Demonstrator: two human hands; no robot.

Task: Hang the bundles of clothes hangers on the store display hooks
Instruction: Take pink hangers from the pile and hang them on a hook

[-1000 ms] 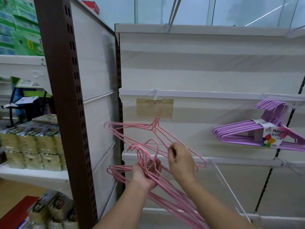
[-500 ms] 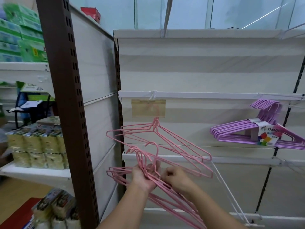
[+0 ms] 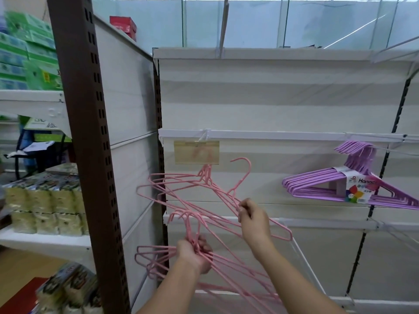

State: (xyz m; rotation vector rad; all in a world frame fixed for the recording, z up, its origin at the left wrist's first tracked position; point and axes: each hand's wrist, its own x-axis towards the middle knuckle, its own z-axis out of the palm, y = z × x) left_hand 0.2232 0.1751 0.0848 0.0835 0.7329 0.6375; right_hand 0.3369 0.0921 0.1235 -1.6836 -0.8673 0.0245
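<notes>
Centrally, the left hand [image 3: 195,254] grips a bundle [image 3: 229,268] of pink wire hangers by their necks, fingers curled round the wires just below the hooks, which rise above the fist; the bundle's shoulders fan out to lower left and lower right, in front of the panel's lower rail. Up and to the right, the right hand [image 3: 252,217] pinches a single hanger [image 3: 241,177] at its shoulder, just below the neck, with its hook pointing up and free of any support, level with the tag. Behind and left of it, further pink hangers [image 3: 181,184] hang from a display hook beneath a yellowish tag [image 3: 196,152] clipped to the panel's middle rail [image 3: 283,135] (the hook itself is hidden by the tag); their shoulders spread to left and right, the right ends reaching past the right hand. Toward the panel's right edge, on the same rail, a purple bundle [image 3: 335,184] with a printed paper band hangs from another hook, well apart from both hands. A brown slotted upright [image 3: 90,155] stands at left, and beyond it a white shelf [image 3: 45,240] carries stacked yellowish packs [image 3: 43,200], with green boxes [image 3: 27,53] on the shelf above.
</notes>
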